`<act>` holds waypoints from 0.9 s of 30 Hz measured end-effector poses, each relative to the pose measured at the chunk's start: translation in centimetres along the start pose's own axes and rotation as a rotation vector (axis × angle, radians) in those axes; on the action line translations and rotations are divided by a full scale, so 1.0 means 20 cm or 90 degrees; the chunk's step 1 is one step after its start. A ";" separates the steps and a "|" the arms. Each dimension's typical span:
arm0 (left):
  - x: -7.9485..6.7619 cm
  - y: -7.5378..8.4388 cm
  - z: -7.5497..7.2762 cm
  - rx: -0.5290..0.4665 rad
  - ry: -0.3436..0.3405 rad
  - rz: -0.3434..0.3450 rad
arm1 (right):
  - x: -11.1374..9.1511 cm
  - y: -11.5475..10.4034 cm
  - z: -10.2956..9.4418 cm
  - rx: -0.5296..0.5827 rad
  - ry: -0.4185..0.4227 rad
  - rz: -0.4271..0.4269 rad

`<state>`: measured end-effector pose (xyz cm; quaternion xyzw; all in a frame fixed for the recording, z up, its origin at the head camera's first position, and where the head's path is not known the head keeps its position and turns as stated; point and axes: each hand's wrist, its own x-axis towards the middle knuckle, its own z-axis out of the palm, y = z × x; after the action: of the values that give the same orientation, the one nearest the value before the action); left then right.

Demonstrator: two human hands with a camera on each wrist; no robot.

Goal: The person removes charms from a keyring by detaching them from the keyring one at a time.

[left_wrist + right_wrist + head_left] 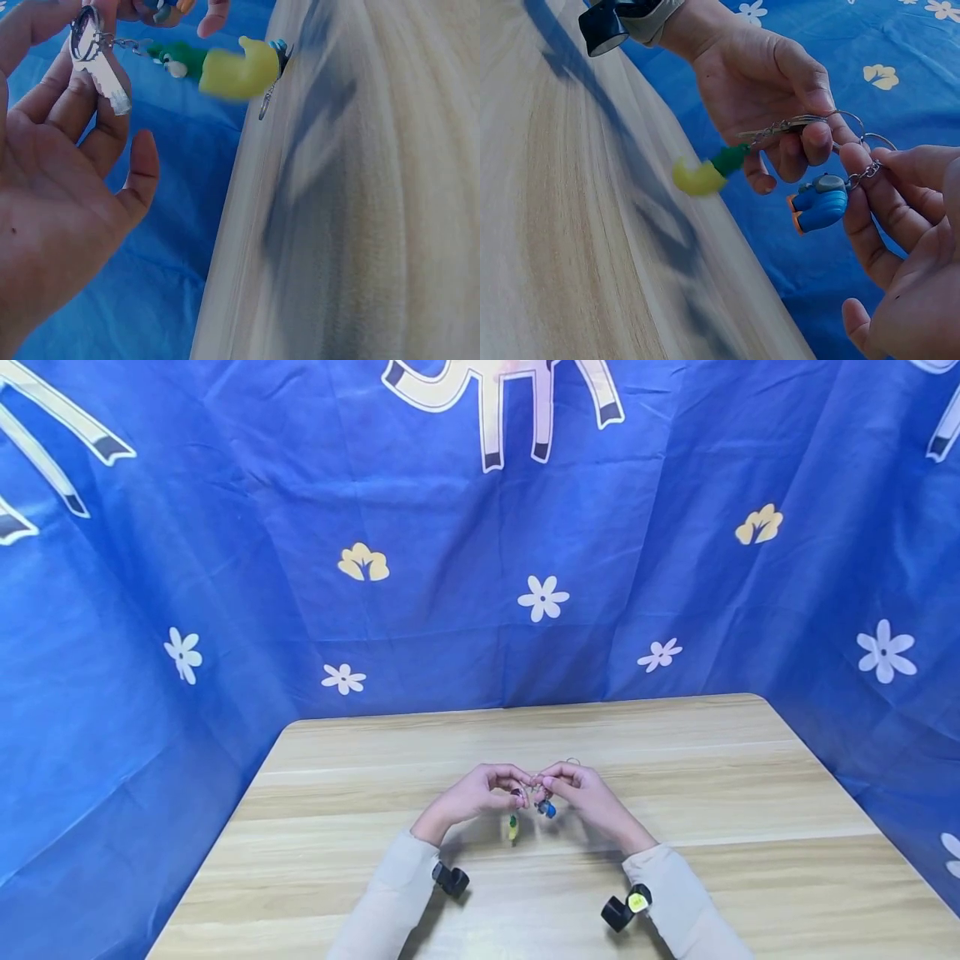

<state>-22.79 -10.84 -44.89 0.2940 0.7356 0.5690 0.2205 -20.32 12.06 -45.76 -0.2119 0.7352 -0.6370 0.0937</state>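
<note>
Pinching keys [109,82] in curled left hand [478,793], chain [868,172] of blue charm [825,208] in right hand [591,795]. Steady key ring [856,118] between; avoid swinging yellow-green charm [709,174].

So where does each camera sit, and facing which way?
Head: on the head, facing forward and down at pale wood-grain table; left hand, right hand and pale sleeves show.
Left wrist: worn there, facing the left hand; right fingers show.
Right wrist: worn there, facing the right hand; left hand shows beyond.
Shared: both wrist views show the curved yellow-and-green charm.
</note>
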 end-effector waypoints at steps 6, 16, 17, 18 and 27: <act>0.00 0.01 0.00 -0.017 -0.002 0.015 | 0.00 -0.01 0.00 0.003 -0.001 -0.005; 0.01 -0.01 0.02 -0.045 -0.005 0.038 | -0.01 -0.01 0.03 -0.026 0.001 -0.055; 0.01 -0.01 0.02 -0.044 -0.009 0.038 | -0.01 -0.01 0.03 -0.030 0.002 -0.055; 0.01 -0.01 0.02 -0.042 -0.012 0.038 | -0.01 -0.01 0.04 -0.035 0.002 -0.058; 0.00 0.00 0.03 -0.022 -0.007 0.027 | -0.02 -0.04 0.06 -0.072 0.023 -0.059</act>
<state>-22.44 -10.37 -44.97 0.3089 0.7181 0.5846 0.2171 -19.27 11.05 -45.26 -0.2390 0.7611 -0.6018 0.0385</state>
